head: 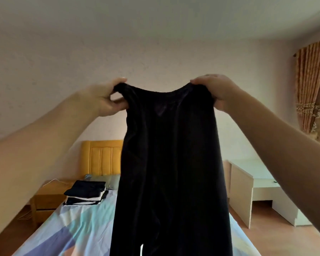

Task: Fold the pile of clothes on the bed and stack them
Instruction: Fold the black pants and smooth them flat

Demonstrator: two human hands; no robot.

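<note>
Bedroom with pale walls; bed [78, 226] in a pastel geometric sheet is running away from the camera toward a yellow headboard [102, 157].

Both hands are holding up a pair of black trousers [170, 172] over the bed, waistband at the top and stretched between them, fabric hanging straight down and blocking the middle of the bed. A slit between the legs is showing at the bottom edge.

- left hand [107, 97] is gripping the left end of the waistband, thumb on top, fingers curled underneath
- right hand [214, 91] is clamping the right end, fingers curled over the hem

No label, logo or print is readable on the trousers; they are reading as plain black.

Stack of folded clothes [85, 194] is sitting on the bed's left side near the headboard: dark pieces with white ones in between. A grey-green pillow [107, 180] is lying just behind the stack, against the headboard.

Wooden nightstand [48, 198] is standing left of the bed with a white cable on it. White desk [253, 185] is standing right of the bed; gold patterned curtain [312, 85] is hanging beyond it.
</note>
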